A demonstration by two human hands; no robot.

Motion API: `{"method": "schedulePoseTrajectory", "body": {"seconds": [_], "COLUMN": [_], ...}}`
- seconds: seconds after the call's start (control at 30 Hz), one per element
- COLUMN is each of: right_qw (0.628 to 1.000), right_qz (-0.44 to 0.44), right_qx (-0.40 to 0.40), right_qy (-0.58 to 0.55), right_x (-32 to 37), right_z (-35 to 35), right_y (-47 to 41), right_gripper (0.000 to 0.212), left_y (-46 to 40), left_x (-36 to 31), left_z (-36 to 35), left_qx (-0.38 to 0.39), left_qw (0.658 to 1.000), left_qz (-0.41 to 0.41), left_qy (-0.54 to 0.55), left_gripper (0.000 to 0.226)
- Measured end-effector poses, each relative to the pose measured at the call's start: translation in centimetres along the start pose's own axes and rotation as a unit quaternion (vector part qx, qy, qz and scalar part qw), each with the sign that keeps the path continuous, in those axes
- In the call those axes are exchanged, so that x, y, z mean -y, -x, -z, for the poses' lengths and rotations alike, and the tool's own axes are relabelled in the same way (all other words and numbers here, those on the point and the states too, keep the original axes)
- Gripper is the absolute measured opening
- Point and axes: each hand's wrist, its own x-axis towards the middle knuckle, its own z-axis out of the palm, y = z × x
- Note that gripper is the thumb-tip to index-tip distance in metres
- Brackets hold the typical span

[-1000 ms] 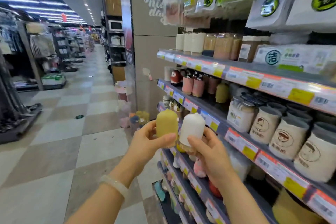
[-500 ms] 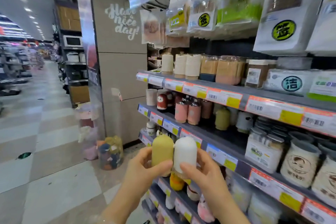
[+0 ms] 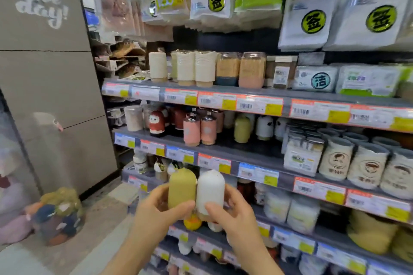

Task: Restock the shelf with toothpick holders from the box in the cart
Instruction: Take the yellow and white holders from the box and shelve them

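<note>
Left hand point(image 3: 156, 212) gripping yellow holder point(image 3: 181, 187), right hand point(image 3: 232, 214) white holder point(image 3: 210, 190), touching, before shelf edge point(image 3: 223, 163).

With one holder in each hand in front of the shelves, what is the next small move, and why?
Probably raise both toward the middle shelf. The left hand grips the yellow holder and the right hand the white holder, both held below that shelf, where a matching yellow one and white one stand with bare space in front.
</note>
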Motion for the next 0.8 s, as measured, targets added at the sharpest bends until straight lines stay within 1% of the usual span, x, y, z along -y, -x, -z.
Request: {"method": "schedulePoseTrajectory", "body": {"seconds": [0.1,0.23,0.33,0.4,0.5,0.63,0.8], "right_qw": [0.999,0.997,0.993,0.986,0.976,0.976,0.958], "right_qz": [0.007,0.022,0.047,0.069,0.087,0.095,0.079], "right_qx": [-0.036,-0.065,-0.084,-0.1,-0.12,-0.12,-0.184], "right_qy": [0.032,0.047,0.074,0.113,0.161,0.157,0.206], "right_x": [0.1,0.3,0.8,1.2,1.6,2.4,3.3], "right_z": [1.1,3.0,3.8,3.8,3.8,4.3,4.9], "right_y": [0.0,-1.0,-2.8,-4.1,-6.4,-8.8,-10.9], "right_gripper": [0.042,0.032,0.032,0.034,0.039,0.04,0.049], "left_y": [-1.2,-3.1,-4.6,-5.5,-7.4,-9.7,-11.6], "left_x": [0.3,0.0,-0.4,-0.7,-1.6,-2.5,-3.0], "left_z": [-1.3,-3.6,-5.0,-5.3,-5.3,-5.7,-6.9], "left_qx": [0.034,0.069,0.088,0.093,0.088,0.082,0.059], "left_qw": [0.999,0.998,0.996,0.995,0.993,0.989,0.981], "left_qz": [0.007,-0.016,-0.031,-0.044,-0.075,-0.116,-0.162], "left_qy": [0.008,0.003,0.005,0.003,-0.019,-0.042,-0.087], "left_gripper": [0.038,0.035,0.038,0.038,0.032,0.035,0.042]}}
